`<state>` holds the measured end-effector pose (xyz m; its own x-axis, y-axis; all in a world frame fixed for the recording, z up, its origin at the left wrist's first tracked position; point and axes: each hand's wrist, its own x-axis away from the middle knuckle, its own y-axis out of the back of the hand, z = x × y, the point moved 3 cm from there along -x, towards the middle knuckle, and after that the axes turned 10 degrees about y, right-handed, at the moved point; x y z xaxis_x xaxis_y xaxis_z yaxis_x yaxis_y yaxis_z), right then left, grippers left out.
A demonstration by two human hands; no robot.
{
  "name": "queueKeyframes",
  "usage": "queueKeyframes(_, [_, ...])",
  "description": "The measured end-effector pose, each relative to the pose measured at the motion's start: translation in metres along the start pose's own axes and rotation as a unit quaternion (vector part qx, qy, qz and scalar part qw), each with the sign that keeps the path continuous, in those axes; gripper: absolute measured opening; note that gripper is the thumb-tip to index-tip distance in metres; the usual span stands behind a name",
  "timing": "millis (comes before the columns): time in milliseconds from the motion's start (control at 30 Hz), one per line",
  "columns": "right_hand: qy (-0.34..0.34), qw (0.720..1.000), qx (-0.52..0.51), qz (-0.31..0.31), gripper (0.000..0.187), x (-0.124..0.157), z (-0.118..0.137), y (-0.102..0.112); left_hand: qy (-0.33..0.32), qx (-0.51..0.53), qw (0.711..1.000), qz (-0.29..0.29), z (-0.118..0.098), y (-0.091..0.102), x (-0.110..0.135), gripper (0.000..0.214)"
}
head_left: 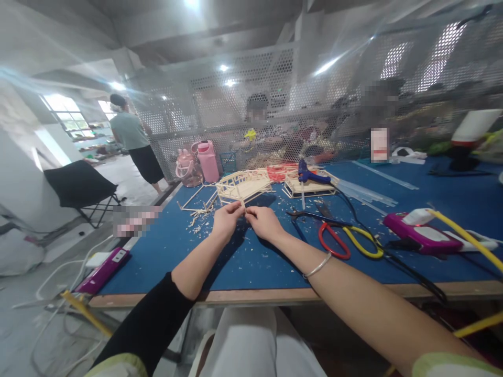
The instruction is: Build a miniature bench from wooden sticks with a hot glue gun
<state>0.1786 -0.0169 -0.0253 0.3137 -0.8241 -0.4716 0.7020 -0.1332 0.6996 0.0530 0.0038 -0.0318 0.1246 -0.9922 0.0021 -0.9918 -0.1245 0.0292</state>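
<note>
My left hand and my right hand meet fingertip to fingertip above the blue table. Both pinch the lower end of a pale, thin wooden stick, which points up and away from me. Just behind the fingers lies a small openwork wooden frame with a flat base; the hands partly cover it, and whether the stick touches it I cannot tell. Short stick pieces and wood chips are scattered to the left of my left hand.
A blue glue gun rests on a second wooden frame. Pliers, red-and-yellow-handled scissors, clear glue sticks and a purple power strip lie to the right. Pink bottles stand behind. A person stands beyond, left.
</note>
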Motion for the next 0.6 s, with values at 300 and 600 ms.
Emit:
queueKeyframes(300, [-0.061, 0.997, 0.043, 0.012, 0.020, -0.001, -0.009, -0.001, -0.036, -0.155, 0.986, -0.044, 0.006, -0.005, 0.000, 0.019])
queueKeyframes(600, [-0.122, 0.990, 0.059, -0.032, 0.017, 0.000, -0.035, 0.037, -0.053, -0.348, 0.936, -0.017, -0.019, 0.015, 0.005, 0.016])
